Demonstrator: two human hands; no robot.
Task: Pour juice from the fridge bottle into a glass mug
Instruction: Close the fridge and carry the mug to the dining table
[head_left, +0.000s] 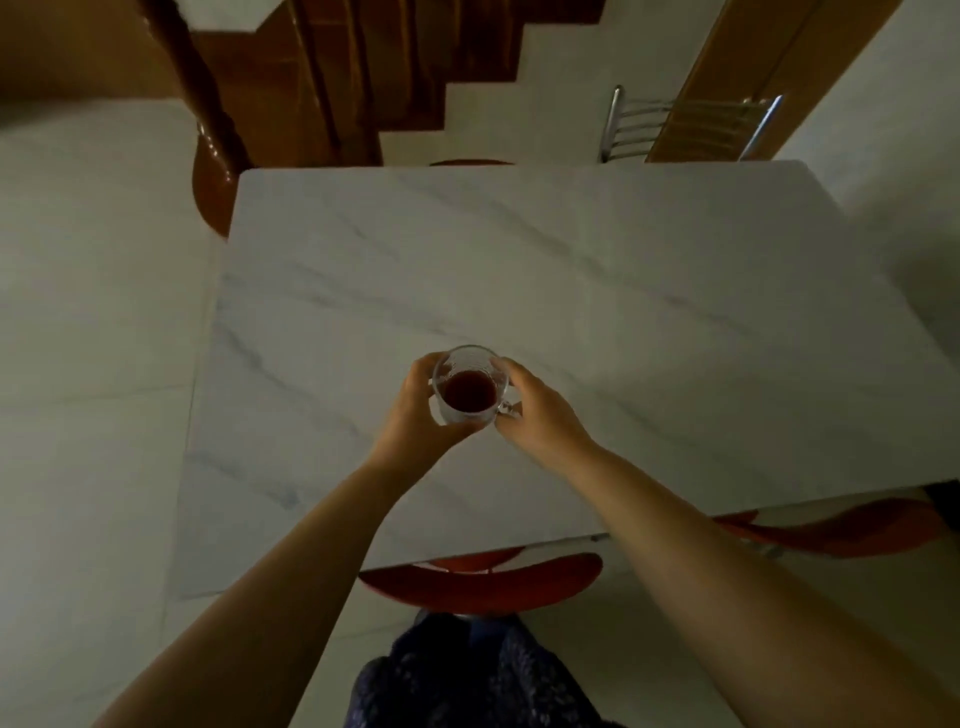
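Observation:
A clear glass mug (470, 387) with dark red juice in its bottom stands upright over the white marble table (571, 270), near the table's middle front. My left hand (415, 415) wraps round the mug's left side and base. My right hand (535, 415) holds the right side, where the handle is. I cannot tell whether the mug touches the tabletop. No bottle is in view.
Red chair seats sit at the table's near edge (483, 579) and at the right (841, 527). A metal-backed chair (685, 127) stands at the far side. Wooden stairs (363, 78) rise beyond the table. White tiled floor lies to the left.

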